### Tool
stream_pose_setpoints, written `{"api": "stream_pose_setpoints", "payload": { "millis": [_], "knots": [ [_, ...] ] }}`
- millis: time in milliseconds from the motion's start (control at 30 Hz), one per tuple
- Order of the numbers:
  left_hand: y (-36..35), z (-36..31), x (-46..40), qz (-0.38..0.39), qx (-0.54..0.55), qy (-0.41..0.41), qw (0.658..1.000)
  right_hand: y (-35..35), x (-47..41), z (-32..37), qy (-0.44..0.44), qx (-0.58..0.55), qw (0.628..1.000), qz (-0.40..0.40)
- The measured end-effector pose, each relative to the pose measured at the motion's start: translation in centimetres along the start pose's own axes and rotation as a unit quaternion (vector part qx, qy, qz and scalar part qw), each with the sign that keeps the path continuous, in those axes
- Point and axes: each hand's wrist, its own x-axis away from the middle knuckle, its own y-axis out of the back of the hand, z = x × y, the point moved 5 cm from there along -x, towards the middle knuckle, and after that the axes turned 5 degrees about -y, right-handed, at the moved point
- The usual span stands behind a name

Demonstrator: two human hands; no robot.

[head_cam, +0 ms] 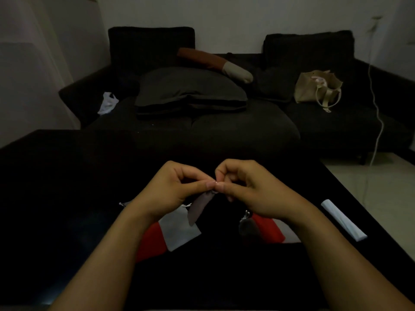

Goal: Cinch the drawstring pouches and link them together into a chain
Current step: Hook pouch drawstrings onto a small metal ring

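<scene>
A small grey-brown pouch [198, 207] hangs below my fingertips over the black table [67, 187]. My left hand [166, 189] and my right hand [249, 189] meet above it and both pinch its gathered top between thumb and fingers. The drawstring itself is too thin and dark to make out. Under my left wrist lie a white pouch [179, 232] and a red pouch [150, 241]. Under my right wrist lie another red pouch [269, 227], a dark pouch [247, 227] with a silvery cord end, and a white pouch edge [289, 232].
A rolled white item [343, 219] lies on the table at the right, near its edge. Beyond the table stands a dark sofa [202, 122] with cushions, a beige tote bag [316, 90] and a white plastic bag [107, 103]. A white cable [377, 108] hangs at the right.
</scene>
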Motion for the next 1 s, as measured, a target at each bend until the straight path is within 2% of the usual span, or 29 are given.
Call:
{"api": "stream_pose_setpoints", "payload": {
  "millis": [100,267,433,567,633,733,833,933,1000],
  "knots": [
    [-0.4,-0.1,0.0,-0.023,0.073,0.004,0.997,0.3,0.3,0.2,-0.01,-0.093,0.995,0.03],
    [-1.2,-0.2,0.0,-0.045,0.167,0.031,0.984,0.8,0.7,0.4,-0.023,-0.159,0.986,0.037],
    [-1.4,-0.1,0.0,-0.049,0.192,0.046,0.979,1.0,0.9,0.3,-0.033,-0.163,0.986,0.015],
    [-1.0,0.2,-0.2,-0.077,0.202,0.057,0.975,1.5,0.6,0.0,-0.031,-0.144,0.988,-0.04],
    [-0.6,0.4,-0.3,-0.098,0.207,0.058,0.972,1.9,0.5,-0.4,-0.042,-0.106,0.992,-0.06],
    [-0.2,0.7,-0.4,-0.119,0.171,0.053,0.977,2.3,0.7,-0.7,-0.05,0.037,0.996,-0.067],
    [-0.1,0.7,-0.5,-0.115,0.081,0.044,0.989,2.1,0.9,0.5,0.012,0.126,0.988,-0.093],
    [-0.7,0.5,-0.5,-0.071,0.016,0.019,0.997,0.8,0.5,1.8,0.094,0.211,0.967,-0.11],
    [-1.3,0.3,-0.4,-0.026,-0.01,0.0,1.0,0.4,0.3,2.1,0.116,0.236,0.958,-0.119]
  ]
}}
